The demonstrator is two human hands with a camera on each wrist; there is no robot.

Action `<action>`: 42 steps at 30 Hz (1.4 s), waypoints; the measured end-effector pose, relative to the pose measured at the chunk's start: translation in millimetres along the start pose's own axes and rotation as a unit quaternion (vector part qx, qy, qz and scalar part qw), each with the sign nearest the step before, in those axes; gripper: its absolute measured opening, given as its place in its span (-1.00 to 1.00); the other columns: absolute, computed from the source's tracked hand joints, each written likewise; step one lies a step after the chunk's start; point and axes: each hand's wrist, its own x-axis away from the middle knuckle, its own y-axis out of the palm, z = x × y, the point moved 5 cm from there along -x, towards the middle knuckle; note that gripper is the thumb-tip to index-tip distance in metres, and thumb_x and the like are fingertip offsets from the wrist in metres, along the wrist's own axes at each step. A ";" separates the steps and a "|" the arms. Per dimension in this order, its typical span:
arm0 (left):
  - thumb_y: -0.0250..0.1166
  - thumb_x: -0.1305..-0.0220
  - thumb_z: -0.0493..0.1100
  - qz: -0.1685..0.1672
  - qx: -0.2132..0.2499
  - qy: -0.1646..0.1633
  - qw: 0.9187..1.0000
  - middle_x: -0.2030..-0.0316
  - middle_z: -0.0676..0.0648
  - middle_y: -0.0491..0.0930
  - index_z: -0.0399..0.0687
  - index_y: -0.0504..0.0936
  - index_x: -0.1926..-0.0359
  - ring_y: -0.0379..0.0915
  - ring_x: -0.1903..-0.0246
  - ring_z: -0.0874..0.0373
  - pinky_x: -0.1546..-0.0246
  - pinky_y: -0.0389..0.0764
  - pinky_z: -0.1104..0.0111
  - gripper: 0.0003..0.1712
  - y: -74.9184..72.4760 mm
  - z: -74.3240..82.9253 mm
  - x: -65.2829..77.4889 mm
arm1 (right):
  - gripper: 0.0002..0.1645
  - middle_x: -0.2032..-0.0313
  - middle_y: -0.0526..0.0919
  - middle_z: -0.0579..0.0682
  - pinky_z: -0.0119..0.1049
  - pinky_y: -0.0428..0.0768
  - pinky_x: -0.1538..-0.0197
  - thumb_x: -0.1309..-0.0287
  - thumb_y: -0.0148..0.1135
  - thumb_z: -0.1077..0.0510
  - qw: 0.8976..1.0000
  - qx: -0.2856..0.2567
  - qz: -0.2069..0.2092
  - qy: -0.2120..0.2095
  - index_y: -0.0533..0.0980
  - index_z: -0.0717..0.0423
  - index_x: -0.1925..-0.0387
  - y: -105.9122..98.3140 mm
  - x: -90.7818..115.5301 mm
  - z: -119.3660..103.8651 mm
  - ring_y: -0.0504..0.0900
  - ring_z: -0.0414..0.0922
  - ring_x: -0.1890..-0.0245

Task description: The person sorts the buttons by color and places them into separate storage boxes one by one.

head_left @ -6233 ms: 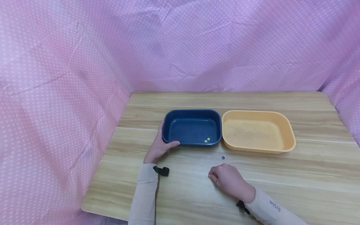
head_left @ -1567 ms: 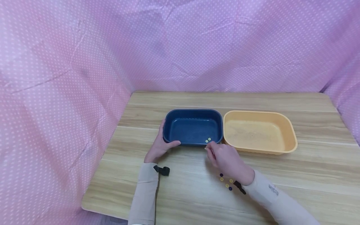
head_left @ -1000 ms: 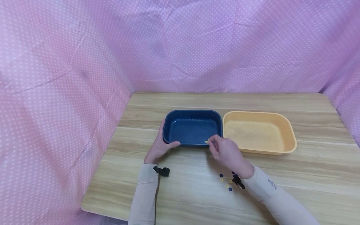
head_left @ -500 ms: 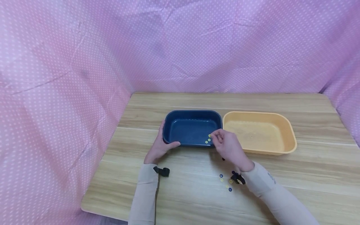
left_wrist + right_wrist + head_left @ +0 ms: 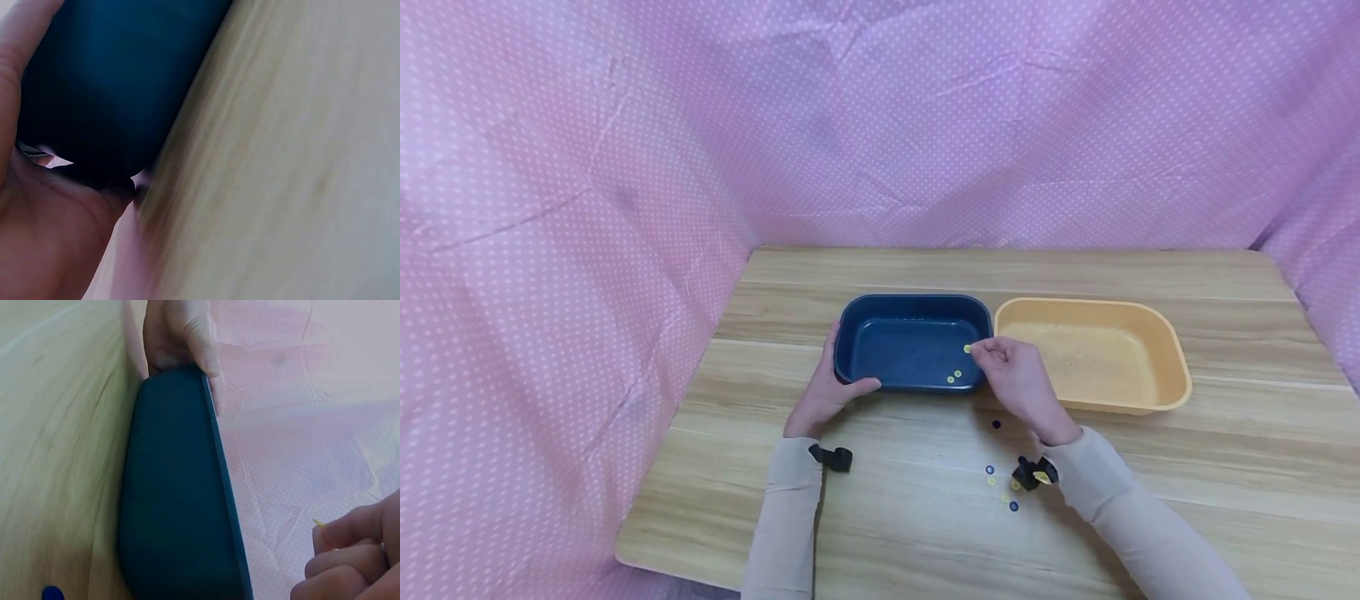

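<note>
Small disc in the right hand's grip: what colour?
Yellow; the small disc shows best in the head view, where its round face is visible.

a wood-grained table (image 5: 715, 467) is backed and flanked by pink cloth (image 5: 880, 125), which is patterned with white dots and crossed by creases; the table's far corners are rounded

small, flat, round yellow disc (image 5: 967, 349): pinched at the right hand's (image 5: 1018, 379) fingertips, held above the tub's right end, edge-on in right wrist view. dark blue rounded-rectangular plastic tub (image 5: 902, 346): upright, sitting flat, left hand (image 5: 823, 392) gripping its left end, two similar yellow discs (image 5: 957, 374) inside by the near right corner
</note>
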 end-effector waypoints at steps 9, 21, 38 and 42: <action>0.54 -0.01 -0.07 0.001 -0.003 -0.002 1.000 -0.49 0.19 -0.16 0.32 -0.29 -0.54 -0.13 -0.41 0.01 -0.36 -0.02 -0.11 0.35 0.2 0.2 0.2 | -0.44 0.67 0.31 -0.09 -0.34 0.25 0.54 -0.35 0.09 -0.18 0.994 -0.075 -0.032 0.068 0.55 0.20 -0.06 -1.4 -0.8 8.9 0.35 -0.10 0.57; 0.54 -0.02 -0.06 -0.002 -0.003 0.002 1.000 -0.50 0.14 -0.17 0.30 -0.30 -0.54 -0.13 -0.41 -0.01 -0.36 -0.01 -0.11 0.35 -0.2 0.8 0.7 | -0.43 0.71 0.24 -0.10 -0.37 0.22 0.58 -0.37 0.10 -0.12 0.979 -0.168 -0.056 0.103 0.50 0.26 -0.13 -2.1 -0.1 13.1 0.27 -0.14 0.70; 0.55 0.00 -0.05 -0.003 0.005 -0.009 1.000 -0.50 0.18 -0.17 0.39 -0.30 -0.53 -0.16 -0.42 0.05 -0.38 -0.07 -0.08 0.36 0.5 -0.8 0.8 | -0.46 0.70 0.26 -0.14 -0.45 0.25 0.55 -0.38 0.09 -0.09 0.961 -0.248 -0.059 0.109 0.49 0.26 -0.12 -1.1 -1.0 14.2 0.27 -0.21 0.69; 0.56 0.01 -0.06 -0.002 0.004 -0.007 1.000 -0.50 0.17 -0.18 0.42 -0.29 -0.52 -0.19 -0.43 0.06 -0.38 -0.10 -0.07 0.36 0.4 -0.4 1.3 | -0.47 0.68 0.28 -0.14 -0.46 0.28 0.53 -0.38 0.09 -0.10 0.956 -0.263 -0.062 0.114 0.49 0.22 -0.13 -1.1 -0.9 14.9 0.29 -0.22 0.67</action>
